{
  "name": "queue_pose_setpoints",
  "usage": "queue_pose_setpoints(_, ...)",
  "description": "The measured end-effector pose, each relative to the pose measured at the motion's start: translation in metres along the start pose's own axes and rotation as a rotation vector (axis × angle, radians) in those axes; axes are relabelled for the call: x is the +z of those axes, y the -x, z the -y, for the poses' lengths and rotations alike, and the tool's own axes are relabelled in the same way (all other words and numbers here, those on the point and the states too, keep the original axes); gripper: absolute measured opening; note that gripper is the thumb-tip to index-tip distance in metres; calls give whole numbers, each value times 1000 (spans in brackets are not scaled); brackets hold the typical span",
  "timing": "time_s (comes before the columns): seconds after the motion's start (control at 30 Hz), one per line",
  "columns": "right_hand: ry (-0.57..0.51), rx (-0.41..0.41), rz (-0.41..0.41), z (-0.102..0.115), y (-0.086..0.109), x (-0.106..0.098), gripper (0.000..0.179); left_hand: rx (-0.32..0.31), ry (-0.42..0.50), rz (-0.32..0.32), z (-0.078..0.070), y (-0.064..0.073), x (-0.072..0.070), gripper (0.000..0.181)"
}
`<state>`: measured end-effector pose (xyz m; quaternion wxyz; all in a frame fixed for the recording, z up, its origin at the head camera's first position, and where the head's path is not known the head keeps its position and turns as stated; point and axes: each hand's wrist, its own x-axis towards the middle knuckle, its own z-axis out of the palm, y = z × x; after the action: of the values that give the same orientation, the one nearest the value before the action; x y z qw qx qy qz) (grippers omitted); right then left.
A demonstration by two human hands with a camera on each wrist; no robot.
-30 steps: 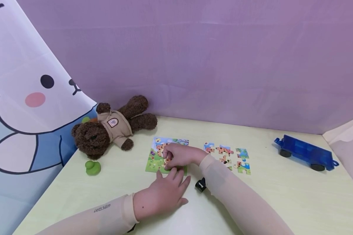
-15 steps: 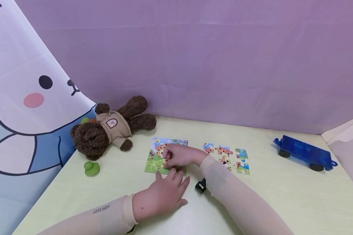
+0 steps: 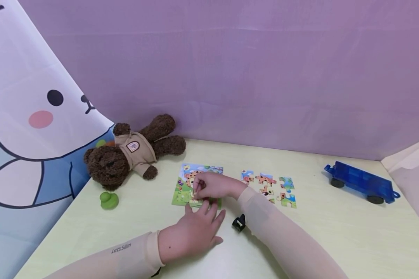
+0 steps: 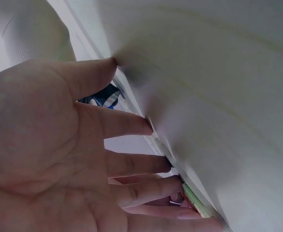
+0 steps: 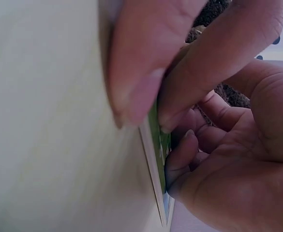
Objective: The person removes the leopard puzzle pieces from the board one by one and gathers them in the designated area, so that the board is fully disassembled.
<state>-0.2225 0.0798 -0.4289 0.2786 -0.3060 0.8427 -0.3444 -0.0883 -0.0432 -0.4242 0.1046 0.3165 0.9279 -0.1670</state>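
A square picture puzzle [image 3: 179, 197] with a spotted cartoon animal on grass lies flat on the table. Along its near edge my left hand [image 3: 190, 234] rests with spread, fairly straight fingers; in the left wrist view those fingertips [image 4: 146, 126] touch the table and the puzzle's edge. My right hand [image 3: 218, 184] reaches over the puzzle from the right, thumb and curled fingers pinching a puzzle piece at its lower middle. That piece is mostly hidden by the fingers. The right wrist view shows the green puzzle edge [image 5: 156, 133] between both hands.
Several loose puzzle pieces [image 3: 266, 179] lie right of the puzzle, partly behind my right forearm. A brown teddy bear [image 3: 139, 149] and a green toy duck [image 3: 109, 200] are at the left. On the far right stands a blue toy wagon [image 3: 363, 182]. A purple cloth [image 3: 230, 77] hangs behind.
A pale patch now shows below my right fingertips, where the puzzle's coloured picture showed before. The right fingers have shifted slightly; my left hand stays in place.
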Motion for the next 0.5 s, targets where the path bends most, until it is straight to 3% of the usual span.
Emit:
queue_pose_setpoints(0.3, -49, 1, 0, 0, 2, -1, 23, 3, -11, -8, 0, 1, 0, 72)
queue_pose_setpoints(0.5, -68, 2, 5, -4, 1, -3, 16, 4, -2, -7, 0, 1, 0, 72)
